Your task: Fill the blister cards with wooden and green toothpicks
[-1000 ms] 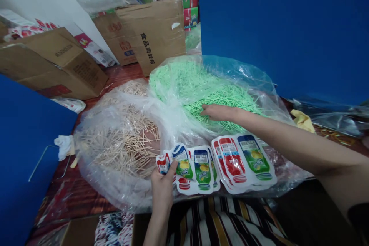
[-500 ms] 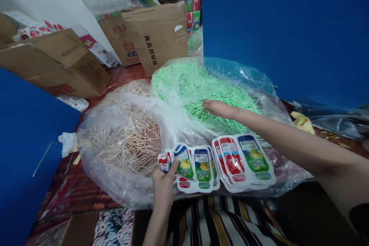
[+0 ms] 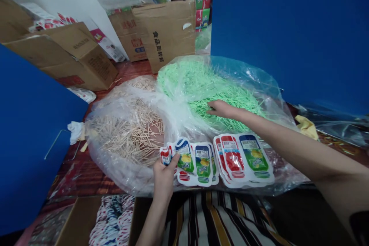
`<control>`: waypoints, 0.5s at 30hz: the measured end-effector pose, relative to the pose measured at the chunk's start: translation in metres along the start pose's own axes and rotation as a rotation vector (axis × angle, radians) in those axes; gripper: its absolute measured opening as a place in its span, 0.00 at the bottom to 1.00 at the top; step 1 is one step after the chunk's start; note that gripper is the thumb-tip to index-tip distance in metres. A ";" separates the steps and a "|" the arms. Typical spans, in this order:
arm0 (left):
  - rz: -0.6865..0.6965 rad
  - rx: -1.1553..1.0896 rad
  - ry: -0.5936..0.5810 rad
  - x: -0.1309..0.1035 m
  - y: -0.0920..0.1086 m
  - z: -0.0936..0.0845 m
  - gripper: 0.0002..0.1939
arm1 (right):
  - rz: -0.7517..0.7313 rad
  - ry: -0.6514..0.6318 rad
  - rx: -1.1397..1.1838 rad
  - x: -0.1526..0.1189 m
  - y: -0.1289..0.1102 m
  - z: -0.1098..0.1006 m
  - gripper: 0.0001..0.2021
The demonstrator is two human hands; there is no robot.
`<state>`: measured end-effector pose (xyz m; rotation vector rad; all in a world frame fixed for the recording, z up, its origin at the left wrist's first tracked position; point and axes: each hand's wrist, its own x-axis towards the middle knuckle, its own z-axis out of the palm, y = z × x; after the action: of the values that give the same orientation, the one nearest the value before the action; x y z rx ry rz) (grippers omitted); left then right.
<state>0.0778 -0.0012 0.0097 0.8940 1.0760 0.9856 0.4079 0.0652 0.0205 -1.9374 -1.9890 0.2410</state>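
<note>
My left hand [image 3: 164, 173] pinches a bottle-shaped Cola and Sprite double packet [image 3: 185, 157], its thumb over the front and the red Cola half bent back. Just right of that hand, partly covered by the held packet, lie more Sprite packets [image 3: 203, 164]. A fanned stack of Cola and Sprite packets [image 3: 256, 157] lies further right. My right hand [image 3: 221, 108] reaches into the thin green sticks [image 3: 239, 102], fingers curled together at the pile; what is between the fingertips is too small to make out.
A clear plastic bag holds pale sticks [image 3: 123, 130] on the left. Cardboard boxes [image 3: 170, 34] stand behind, and another box [image 3: 83, 57] at the left. Blue panels [image 3: 288, 27] flank the table. Below the front edge, an open box holds red, white and blue packets [image 3: 112, 219].
My right hand's fingers have drawn together and curled at the green sticks. My left hand still holds the packet. The whole view has shifted slightly.
</note>
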 end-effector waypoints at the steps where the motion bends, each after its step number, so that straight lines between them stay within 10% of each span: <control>1: -0.002 -0.007 0.008 0.000 0.000 -0.001 0.15 | 0.010 0.025 0.026 -0.001 0.001 -0.001 0.11; 15: -0.012 0.009 0.003 -0.010 0.001 -0.002 0.16 | 0.098 -0.040 0.200 -0.015 -0.001 0.009 0.18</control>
<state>0.0737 -0.0101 0.0124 0.8930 1.0882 0.9733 0.4036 0.0518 0.0109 -1.9168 -1.8189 0.4881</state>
